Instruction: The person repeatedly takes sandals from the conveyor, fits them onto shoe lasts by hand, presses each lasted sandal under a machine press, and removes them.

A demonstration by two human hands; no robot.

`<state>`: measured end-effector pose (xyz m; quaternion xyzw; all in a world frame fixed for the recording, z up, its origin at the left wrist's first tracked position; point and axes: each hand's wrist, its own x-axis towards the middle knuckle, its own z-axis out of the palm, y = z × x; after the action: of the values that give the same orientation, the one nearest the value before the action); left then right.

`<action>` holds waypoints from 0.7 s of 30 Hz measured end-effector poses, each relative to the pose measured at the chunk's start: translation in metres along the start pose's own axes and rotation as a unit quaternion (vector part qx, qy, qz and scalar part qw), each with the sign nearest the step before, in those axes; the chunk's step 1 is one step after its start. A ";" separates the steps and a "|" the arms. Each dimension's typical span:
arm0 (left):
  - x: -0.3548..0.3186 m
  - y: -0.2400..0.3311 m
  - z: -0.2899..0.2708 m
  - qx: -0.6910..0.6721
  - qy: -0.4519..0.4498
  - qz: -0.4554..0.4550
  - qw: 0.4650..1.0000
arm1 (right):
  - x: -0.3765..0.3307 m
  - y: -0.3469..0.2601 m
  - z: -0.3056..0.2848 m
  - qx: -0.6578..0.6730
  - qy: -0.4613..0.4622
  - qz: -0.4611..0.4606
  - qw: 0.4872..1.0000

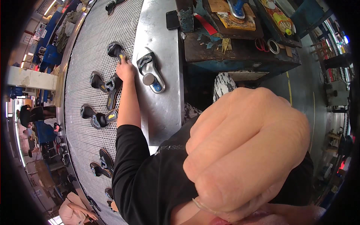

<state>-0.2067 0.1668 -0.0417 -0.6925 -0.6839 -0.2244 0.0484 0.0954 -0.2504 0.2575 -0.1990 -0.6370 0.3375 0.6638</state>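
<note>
My left hand [126, 70] reaches out over the perforated metal conveyor, its fingers closed on the end of a black sandal [116, 48]. Further sandals lie near that forearm: one pair [109, 88] just below the hand, another pair [98, 117] lower down. On the smooth steel ledge beside my wrist rests a silver and blue shoe last [155, 80] with a dark decorated strap across it and a round grey knob on it. Very close to the camera, my right hand [247, 146] is curled into a fist. Whatever it may hold is hidden.
A black phone [173, 20] lies on the ledge's far end. The worn workbench [240, 52] carries a red strip, scissors [261, 45], a tape roll [273, 46] and another last [237, 8]. A yellowish bottle [283, 24] sits in a tray. Other people stand left of the conveyor.
</note>
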 end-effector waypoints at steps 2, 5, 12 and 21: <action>0.000 0.001 0.000 0.004 -0.005 -0.011 1.000 | 0.006 0.007 0.005 -0.001 -0.002 0.002 1.000; 0.001 0.000 0.002 -0.006 0.001 -0.003 1.000 | 0.010 0.009 0.002 -0.002 -0.003 0.004 1.000; -0.001 -0.005 -0.003 -0.016 0.001 -0.008 1.000 | -0.013 -0.009 -0.018 -0.004 0.000 0.014 1.000; 0.004 0.001 -0.017 -0.003 -0.007 -0.013 1.000 | -0.028 -0.021 -0.033 -0.003 0.014 0.029 0.999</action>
<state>-0.2104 0.1641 -0.0246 -0.6854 -0.6923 -0.2225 0.0391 0.1325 -0.2793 0.2488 -0.2242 -0.6225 0.3518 0.6621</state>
